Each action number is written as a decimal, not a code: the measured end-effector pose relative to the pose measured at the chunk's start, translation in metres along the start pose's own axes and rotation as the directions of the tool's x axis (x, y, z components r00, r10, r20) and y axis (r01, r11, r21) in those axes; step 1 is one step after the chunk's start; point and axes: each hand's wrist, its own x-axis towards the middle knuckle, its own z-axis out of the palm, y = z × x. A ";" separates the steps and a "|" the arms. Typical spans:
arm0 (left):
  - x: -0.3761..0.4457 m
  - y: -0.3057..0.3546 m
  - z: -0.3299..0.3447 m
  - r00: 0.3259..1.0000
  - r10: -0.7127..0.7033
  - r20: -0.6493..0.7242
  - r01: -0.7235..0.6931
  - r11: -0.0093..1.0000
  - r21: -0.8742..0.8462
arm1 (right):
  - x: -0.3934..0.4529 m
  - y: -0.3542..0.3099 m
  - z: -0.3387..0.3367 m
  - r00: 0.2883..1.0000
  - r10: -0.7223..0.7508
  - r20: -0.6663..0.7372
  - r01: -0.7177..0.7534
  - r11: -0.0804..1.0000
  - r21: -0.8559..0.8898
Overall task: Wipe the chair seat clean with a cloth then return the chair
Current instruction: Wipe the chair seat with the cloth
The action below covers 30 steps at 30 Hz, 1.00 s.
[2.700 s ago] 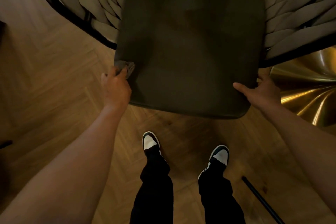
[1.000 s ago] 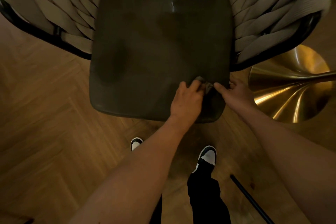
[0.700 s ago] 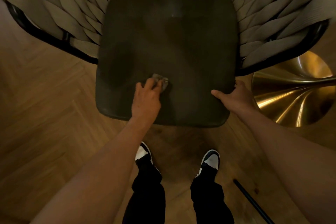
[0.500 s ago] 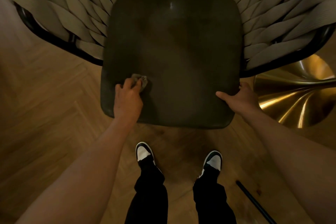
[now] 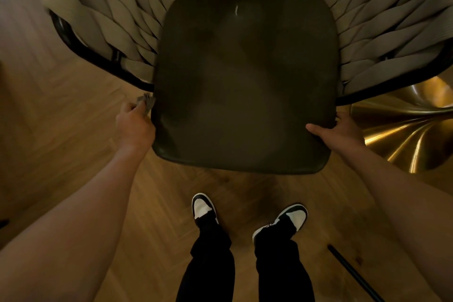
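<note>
Head view looks down on the dark chair seat [image 5: 245, 81]. At the seat's left edge the left hand [image 5: 134, 125] grips a small grey cloth [image 5: 145, 102], bunched and poking out past the fingers. At the seat's right front corner the right hand [image 5: 339, 131] clasps the edge, thumb lying on top. To wipe well, I judge: spread the cloth flatter, press evenly, run overlapping strokes across the seat, and brace that corner firmly
</note>
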 end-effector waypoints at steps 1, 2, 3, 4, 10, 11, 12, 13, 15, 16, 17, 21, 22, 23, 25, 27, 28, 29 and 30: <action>0.001 0.003 0.003 1.000 0.001 0.021 0.000 1.000 -0.029 | 0.001 0.001 -0.001 1.000 0.008 -0.002 -0.008 1.000 0.022; 0.000 0.007 0.005 0.999 -0.002 0.033 0.004 0.999 -0.044 | 0.001 0.003 -0.002 1.000 0.015 -0.001 -0.015 0.999 0.045; -0.001 0.012 0.008 1.000 -0.003 0.031 0.005 0.999 -0.048 | 0.001 0.003 -0.003 1.000 0.015 0.003 -0.015 0.998 0.067; -0.002 0.016 0.011 1.000 0.000 0.022 0.001 0.999 -0.037 | 0.002 0.004 -0.003 1.000 0.009 0.000 -0.009 0.997 0.077; -0.011 0.037 0.019 1.000 0.007 -0.020 -0.005 0.995 0.101 | -0.001 0.001 -0.013 1.000 0.022 -0.009 -0.021 0.994 0.106; -0.013 0.040 0.021 1.000 0.014 -0.025 -0.012 0.995 0.102 | 0.002 0.004 -0.015 1.000 0.029 0.004 -0.029 0.992 0.127; -0.015 0.044 0.024 0.999 0.030 -0.028 -0.027 0.995 0.092 | 0.008 0.011 -0.017 0.999 0.040 0.014 -0.042 0.987 0.156; -0.017 0.048 0.027 0.998 0.050 -0.034 -0.047 0.996 0.076 | 0.012 0.014 -0.019 0.999 0.043 0.029 -0.048 0.981 0.187; -0.023 0.060 0.038 0.994 0.103 -0.045 -0.101 0.993 0.062 | 0.011 0.012 -0.022 0.997 0.039 0.066 -0.055 0.966 0.252; -0.026 0.068 0.044 0.991 0.127 -0.043 -0.125 0.991 0.055 | 0.009 0.008 -0.024 0.996 0.033 0.085 -0.056 0.958 0.281; -0.030 0.078 0.052 0.988 0.148 -0.035 -0.146 0.988 0.043 | 0.010 0.007 -0.025 0.994 0.029 0.103 -0.059 0.952 0.299; -0.053 0.133 0.079 0.975 0.220 0.013 -0.219 0.975 -0.025 | 0.014 0.011 -0.030 0.989 0.030 0.147 -0.079 0.939 0.335; -0.061 0.150 0.084 0.973 0.232 0.020 -0.231 0.972 -0.042 | 0.013 0.011 -0.030 0.988 0.030 0.150 -0.079 0.940 0.331; -0.068 0.167 0.088 0.969 0.245 0.023 -0.244 0.968 -0.058 | 0.013 0.010 -0.030 0.988 0.030 0.153 -0.079 0.942 0.327; -0.082 0.197 0.095 0.963 0.265 0.042 -0.261 0.962 -0.079 | 0.010 0.009 -0.032 0.985 0.040 0.168 -0.092 0.944 0.317; -0.094 0.222 0.102 0.954 0.288 0.080 -0.281 0.955 -0.096 | 0.013 0.012 -0.034 0.981 0.051 0.186 -0.111 0.938 0.328; -0.099 0.233 0.105 0.948 0.305 0.096 -0.295 0.950 -0.101 | 0.015 0.013 -0.034 0.980 0.056 0.190 -0.118 0.935 0.333; -0.103 0.245 0.110 0.938 0.328 0.112 -0.319 0.943 -0.094 | 0.015 0.013 -0.034 0.979 0.057 0.195 -0.122 0.931 0.343; -0.107 0.257 0.114 0.924 0.361 0.128 -0.352 0.932 -0.082 | 0.013 0.011 -0.034 0.979 0.055 0.197 -0.122 0.930 0.347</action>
